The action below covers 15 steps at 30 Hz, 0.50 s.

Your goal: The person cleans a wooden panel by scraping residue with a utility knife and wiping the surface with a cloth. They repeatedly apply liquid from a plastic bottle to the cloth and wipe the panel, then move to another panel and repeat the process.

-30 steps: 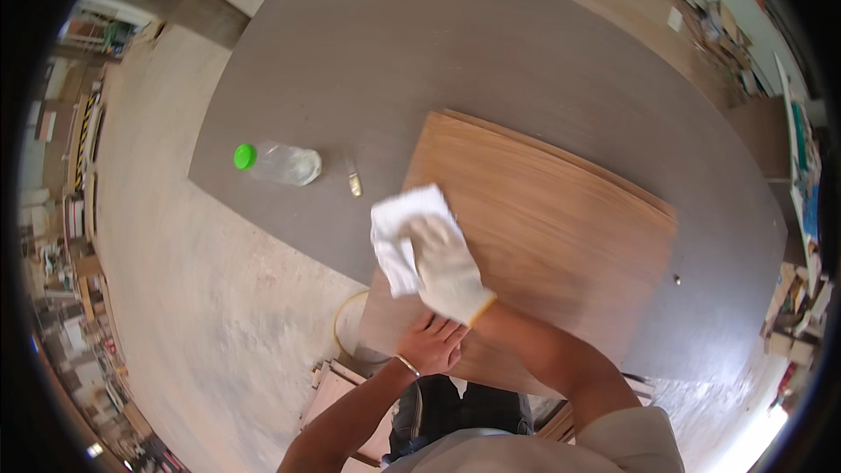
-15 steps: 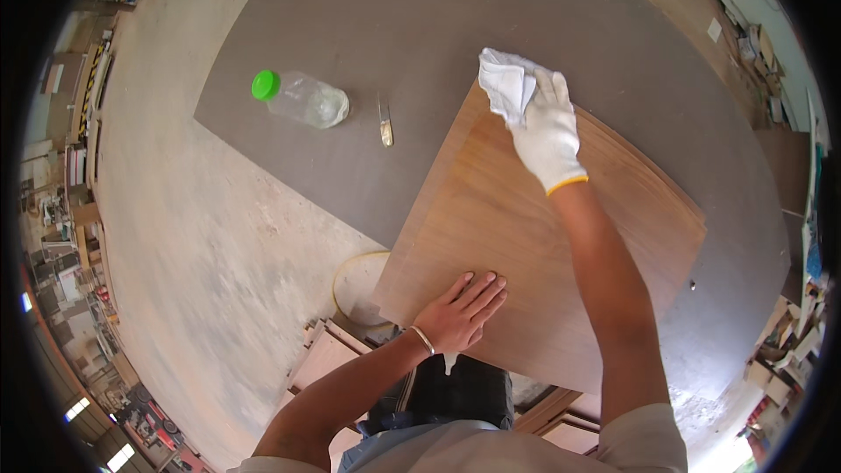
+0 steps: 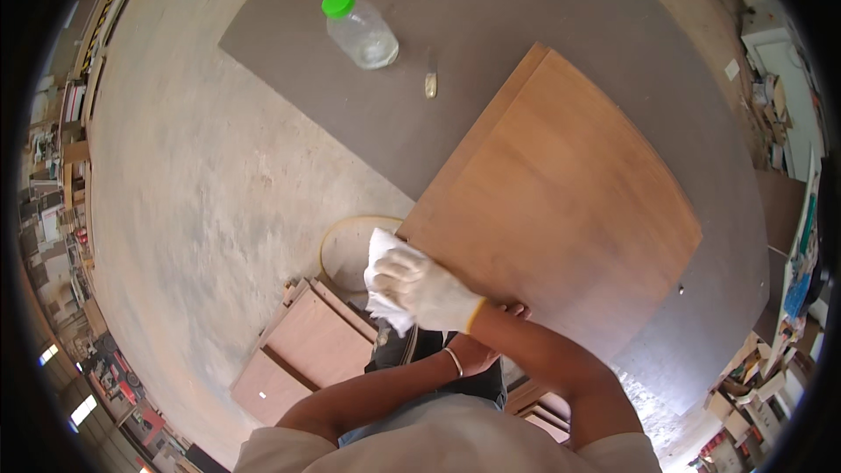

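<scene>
The white cloth (image 3: 383, 308) sits against the curled, gripping fingers of the gloved right hand (image 3: 427, 291), at the near-left edge of the wooden panel (image 3: 569, 201). Farther right, the partly hidden left hand (image 3: 476, 353) meets the near edge; whether its fingers grip, I cannot tell.

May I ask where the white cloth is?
In the head view, the white cloth is left of centre, in the white-gloved right hand, by the left corner of the brown wooden panel.
</scene>
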Each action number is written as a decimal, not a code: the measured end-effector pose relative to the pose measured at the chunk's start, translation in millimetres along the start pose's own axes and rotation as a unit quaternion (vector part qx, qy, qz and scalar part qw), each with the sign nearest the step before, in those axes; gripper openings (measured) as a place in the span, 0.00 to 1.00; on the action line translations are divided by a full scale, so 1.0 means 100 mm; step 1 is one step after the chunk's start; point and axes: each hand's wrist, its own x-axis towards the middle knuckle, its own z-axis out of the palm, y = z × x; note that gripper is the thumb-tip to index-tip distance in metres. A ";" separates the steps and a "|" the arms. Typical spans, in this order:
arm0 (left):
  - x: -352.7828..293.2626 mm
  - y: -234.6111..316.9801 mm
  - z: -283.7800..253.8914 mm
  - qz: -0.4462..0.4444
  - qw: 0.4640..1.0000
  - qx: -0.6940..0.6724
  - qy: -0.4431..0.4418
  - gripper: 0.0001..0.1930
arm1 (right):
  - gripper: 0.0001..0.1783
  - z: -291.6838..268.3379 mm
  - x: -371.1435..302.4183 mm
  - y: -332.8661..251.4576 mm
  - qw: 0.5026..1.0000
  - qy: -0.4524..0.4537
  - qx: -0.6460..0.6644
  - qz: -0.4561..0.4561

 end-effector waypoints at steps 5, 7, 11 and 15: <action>-0.49 0.08 -0.33 0.001 0.989 -0.048 -0.143 0.22 | 0.17 -0.16 -1.12 -0.05 0.994 0.005 0.071 0.081; -0.70 0.05 -0.30 0.072 0.993 -0.077 -0.049 0.20 | 0.16 -0.24 -1.70 -0.22 0.986 -0.003 0.066 0.152; -0.92 -0.22 -0.99 0.017 0.994 -0.105 -0.030 0.17 | 0.15 -0.33 -2.70 -0.61 0.980 0.022 -0.015 0.198; -0.61 -1.25 -1.63 -0.221 0.938 -0.065 0.258 0.10 | 0.18 -0.36 -2.50 -0.76 0.955 0.050 0.001 0.293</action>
